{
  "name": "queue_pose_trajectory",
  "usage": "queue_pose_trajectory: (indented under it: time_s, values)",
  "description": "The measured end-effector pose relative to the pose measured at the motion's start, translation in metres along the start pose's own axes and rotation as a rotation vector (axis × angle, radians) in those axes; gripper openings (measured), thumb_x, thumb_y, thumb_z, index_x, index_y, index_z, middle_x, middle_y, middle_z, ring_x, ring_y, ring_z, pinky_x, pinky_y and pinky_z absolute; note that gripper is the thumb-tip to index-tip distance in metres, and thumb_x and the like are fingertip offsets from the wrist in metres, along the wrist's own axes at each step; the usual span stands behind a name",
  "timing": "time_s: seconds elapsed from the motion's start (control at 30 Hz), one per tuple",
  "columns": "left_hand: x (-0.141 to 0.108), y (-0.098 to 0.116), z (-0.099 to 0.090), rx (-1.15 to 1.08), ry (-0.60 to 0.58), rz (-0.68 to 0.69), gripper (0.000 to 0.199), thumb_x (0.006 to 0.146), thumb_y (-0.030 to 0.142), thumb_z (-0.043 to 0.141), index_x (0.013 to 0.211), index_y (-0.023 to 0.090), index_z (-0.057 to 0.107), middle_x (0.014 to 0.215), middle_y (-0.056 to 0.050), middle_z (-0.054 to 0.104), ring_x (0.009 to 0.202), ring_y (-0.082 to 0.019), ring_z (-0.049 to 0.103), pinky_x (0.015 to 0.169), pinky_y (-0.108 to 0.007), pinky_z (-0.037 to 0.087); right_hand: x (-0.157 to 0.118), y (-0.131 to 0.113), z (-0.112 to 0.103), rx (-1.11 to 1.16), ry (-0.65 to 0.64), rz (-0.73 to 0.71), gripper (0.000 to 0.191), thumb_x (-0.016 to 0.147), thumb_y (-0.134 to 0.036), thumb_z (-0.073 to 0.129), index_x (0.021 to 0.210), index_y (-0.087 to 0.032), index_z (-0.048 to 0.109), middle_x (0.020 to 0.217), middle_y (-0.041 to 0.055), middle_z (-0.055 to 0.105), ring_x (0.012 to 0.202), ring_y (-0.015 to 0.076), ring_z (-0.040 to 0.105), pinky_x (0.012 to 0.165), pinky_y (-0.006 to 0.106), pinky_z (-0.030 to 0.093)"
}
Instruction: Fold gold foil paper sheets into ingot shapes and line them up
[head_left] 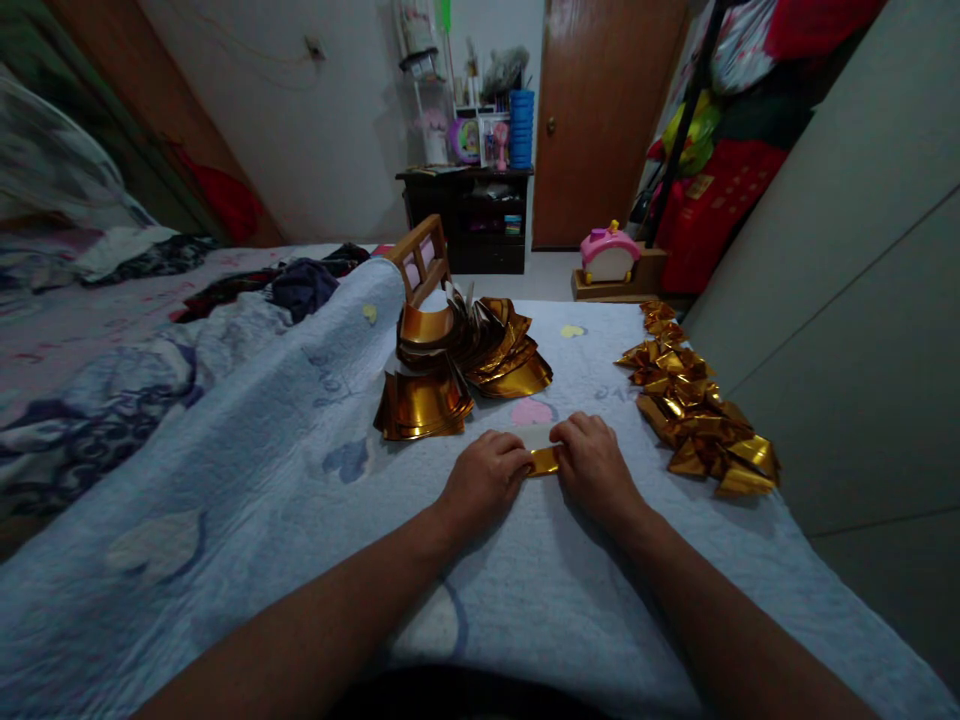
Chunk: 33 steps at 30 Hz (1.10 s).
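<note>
From my end of the feed, I take the pile of gold sheets [429,402] on the quilt [525,590] as my landmark. The sheet in work [544,462] is nearer to me than that pile and to its right. My left hand [487,472] pinches its left end and my right hand [596,463] its right end; whether it lies on the quilt or just above it, I cannot tell. A gold band shows along its near side with a pale face beyond, so I judge that one edge is turned over and this piece is at an early fold. Well to the right of the pile runs a row of folded gold pieces [679,390], which I take as the finished share. The pile itself looks unfolded, its sheets curved and overlapping, so I judge plenty is left. I cannot count either group.
</note>
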<state>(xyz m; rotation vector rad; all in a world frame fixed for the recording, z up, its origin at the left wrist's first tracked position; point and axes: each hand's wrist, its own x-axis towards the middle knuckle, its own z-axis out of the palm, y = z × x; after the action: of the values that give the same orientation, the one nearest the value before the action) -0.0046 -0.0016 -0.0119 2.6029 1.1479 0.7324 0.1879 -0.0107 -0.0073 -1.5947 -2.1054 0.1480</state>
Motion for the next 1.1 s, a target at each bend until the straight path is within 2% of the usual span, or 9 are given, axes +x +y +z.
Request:
queue_pose_trajectory:
  time_s: [0.13,0.23,0.4,0.6,0.77,0.97,1.1]
  values:
    - [0.001,-0.001,0.0,-0.022,-0.027,-0.015,0.012,0.095,0.019,0.059,0.098,0.018,0.071,0.099,-0.007,0.07,0.094,-0.023,0.061,0.087,-0.037,0.051,-0.001,-0.005,0.001,0.082,-0.072,-0.121,0.02,0.089,-0.01,0.053,0.102,-0.017,0.067,0.1,0.0092,0.064,0.096,0.0245,0.052,0.086,0.037,0.038]
    - [0.0,-0.001,-0.001,-0.058,-0.027,-0.066,0.014,0.092,0.018,0.062,0.105,0.018,0.067,0.104,-0.008,0.069,0.099,-0.023,0.06,0.091,-0.038,0.05,-0.002,-0.006,0.001,0.04,-0.112,-0.104,0.017,0.09,-0.017,0.057,0.103,-0.018,0.068,0.103,0.0099,0.064,0.098,0.0258,0.051,0.085,0.038,0.038]
    - [-0.001,-0.002,-0.007,-0.099,-0.006,-0.186,0.034,0.082,0.022,0.073,0.112,0.015,0.06,0.111,-0.01,0.065,0.104,-0.026,0.057,0.094,-0.041,0.048,-0.002,-0.006,-0.002,0.005,-0.161,-0.092,0.018,0.088,-0.018,0.06,0.104,-0.019,0.068,0.106,0.01,0.063,0.1,0.0264,0.05,0.084,0.038,0.036]
    - [-0.002,-0.006,-0.016,-0.089,-0.031,-0.307,0.037,0.075,0.035,0.08,0.101,0.018,0.059,0.103,-0.006,0.062,0.1,-0.026,0.057,0.087,-0.04,0.048,0.0,-0.005,-0.002,0.044,-0.184,-0.07,0.012,0.087,-0.016,0.057,0.097,-0.018,0.064,0.103,0.0095,0.061,0.098,0.0256,0.05,0.083,0.037,0.035]
    - [-0.001,-0.007,-0.018,-0.089,-0.064,-0.342,0.036,0.07,0.035,0.084,0.093,0.019,0.061,0.097,-0.004,0.06,0.097,-0.026,0.056,0.084,-0.037,0.046,0.001,-0.003,0.0,0.069,-0.169,-0.055,0.007,0.086,-0.015,0.056,0.09,-0.019,0.06,0.098,0.008,0.061,0.092,0.0242,0.049,0.078,0.035,0.034]
    - [-0.001,-0.008,-0.019,-0.08,-0.068,-0.345,0.041,0.072,0.042,0.084,0.097,0.018,0.062,0.098,-0.005,0.06,0.096,-0.025,0.055,0.083,-0.036,0.045,-0.001,-0.004,0.001,0.075,-0.155,-0.074,0.017,0.087,-0.014,0.055,0.102,-0.019,0.062,0.105,0.0098,0.061,0.099,0.0261,0.05,0.083,0.037,0.035]
    - [-0.003,-0.007,-0.019,0.056,-0.022,-0.392,0.043,0.077,0.055,0.077,0.087,0.017,0.059,0.094,-0.006,0.059,0.09,-0.025,0.053,0.081,-0.037,0.043,-0.001,-0.004,0.001,0.075,-0.163,-0.073,0.012,0.088,-0.015,0.054,0.095,-0.019,0.062,0.101,0.0089,0.06,0.096,0.0255,0.049,0.081,0.037,0.034]
